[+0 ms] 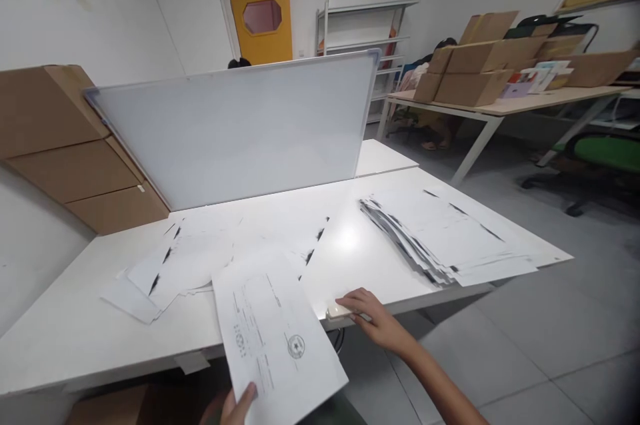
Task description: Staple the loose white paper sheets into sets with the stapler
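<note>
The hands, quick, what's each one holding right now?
Left hand: closed, thumb on top, holding a printed paper.
Right hand: closed on a small pale object; can't tell what it is.

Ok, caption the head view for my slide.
Left hand holds a printed page; right hand touches a small pale object at the edge of the white desk.
</note>
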`<state>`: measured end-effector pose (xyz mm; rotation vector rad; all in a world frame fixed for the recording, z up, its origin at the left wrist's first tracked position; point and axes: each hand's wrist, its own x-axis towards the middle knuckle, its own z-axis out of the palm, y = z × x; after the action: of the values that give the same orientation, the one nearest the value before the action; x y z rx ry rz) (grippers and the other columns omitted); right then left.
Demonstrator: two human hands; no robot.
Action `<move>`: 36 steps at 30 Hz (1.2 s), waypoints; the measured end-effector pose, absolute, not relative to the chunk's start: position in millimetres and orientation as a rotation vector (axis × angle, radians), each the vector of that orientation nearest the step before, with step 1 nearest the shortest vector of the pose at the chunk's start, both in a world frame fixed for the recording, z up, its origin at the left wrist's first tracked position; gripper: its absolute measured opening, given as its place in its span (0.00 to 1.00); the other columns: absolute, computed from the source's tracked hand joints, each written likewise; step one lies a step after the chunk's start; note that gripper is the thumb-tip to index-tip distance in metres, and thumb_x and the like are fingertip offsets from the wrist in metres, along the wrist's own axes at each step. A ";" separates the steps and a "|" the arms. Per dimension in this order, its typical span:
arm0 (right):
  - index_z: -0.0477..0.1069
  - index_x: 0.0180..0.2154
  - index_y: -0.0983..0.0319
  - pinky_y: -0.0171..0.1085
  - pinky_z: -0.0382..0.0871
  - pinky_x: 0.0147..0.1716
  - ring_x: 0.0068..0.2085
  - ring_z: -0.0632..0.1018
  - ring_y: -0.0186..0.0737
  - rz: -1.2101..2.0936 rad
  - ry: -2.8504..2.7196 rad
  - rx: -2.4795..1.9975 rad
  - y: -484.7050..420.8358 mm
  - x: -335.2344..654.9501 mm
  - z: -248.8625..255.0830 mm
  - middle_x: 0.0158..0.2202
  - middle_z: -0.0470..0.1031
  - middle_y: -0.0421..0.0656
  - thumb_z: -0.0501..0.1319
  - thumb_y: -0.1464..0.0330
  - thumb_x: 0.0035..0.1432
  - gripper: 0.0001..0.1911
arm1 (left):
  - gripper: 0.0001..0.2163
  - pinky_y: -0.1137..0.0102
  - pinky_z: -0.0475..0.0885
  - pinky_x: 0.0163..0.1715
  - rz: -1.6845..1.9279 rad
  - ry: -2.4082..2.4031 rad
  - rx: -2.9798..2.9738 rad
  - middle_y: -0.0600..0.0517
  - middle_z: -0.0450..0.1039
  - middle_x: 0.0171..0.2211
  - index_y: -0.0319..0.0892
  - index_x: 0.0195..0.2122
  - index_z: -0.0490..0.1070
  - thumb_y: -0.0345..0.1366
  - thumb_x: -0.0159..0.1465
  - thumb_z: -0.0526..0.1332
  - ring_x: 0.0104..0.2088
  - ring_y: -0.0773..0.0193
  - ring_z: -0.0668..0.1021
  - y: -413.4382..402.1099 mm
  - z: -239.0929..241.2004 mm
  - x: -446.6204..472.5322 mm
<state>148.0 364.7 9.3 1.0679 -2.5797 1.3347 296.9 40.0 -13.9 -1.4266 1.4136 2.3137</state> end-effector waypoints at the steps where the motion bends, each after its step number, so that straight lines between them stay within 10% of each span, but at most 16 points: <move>1: 0.67 0.53 0.53 0.45 0.69 0.47 0.47 0.71 0.44 1.342 -2.585 1.110 366.2 150.2 12.7 0.46 0.72 0.47 0.50 0.66 0.66 0.17 | 0.13 0.56 0.67 0.57 2.318 1.414 -1.400 0.42 0.79 0.39 0.36 0.43 0.71 0.32 0.57 0.65 0.49 0.47 0.76 37.2 -14.0 293.2; 36: 0.68 0.53 0.54 0.46 0.68 0.47 0.47 0.71 0.45 1.355 -2.535 1.236 377.2 107.3 8.4 0.46 0.73 0.48 0.49 0.66 0.66 0.17 | 0.25 0.58 0.71 0.53 2.457 1.348 -1.399 0.39 0.78 0.40 0.31 0.56 0.63 0.33 0.57 0.64 0.45 0.50 0.79 68.3 6.9 265.5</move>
<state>107.3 377.2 8.4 1.2365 -2.5350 1.3547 265.5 68.3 6.9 -1.3990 1.3481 2.4567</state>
